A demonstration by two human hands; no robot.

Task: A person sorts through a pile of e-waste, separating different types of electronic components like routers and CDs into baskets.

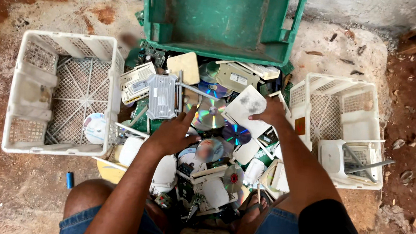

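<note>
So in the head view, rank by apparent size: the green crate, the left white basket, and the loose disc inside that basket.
1. Green crate, though cut off at the top.
2. Left white basket.
3. Disc, clearly smallest.

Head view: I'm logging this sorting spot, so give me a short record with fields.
left hand: flat on the pile, by a grey router
right hand: grips a white router
pile: discs, routers, circuit boards
left crate: white, holds one disc
right crate: white, holds a white device
green crate: tipped behind the pile
ground: bare dirt
</note>
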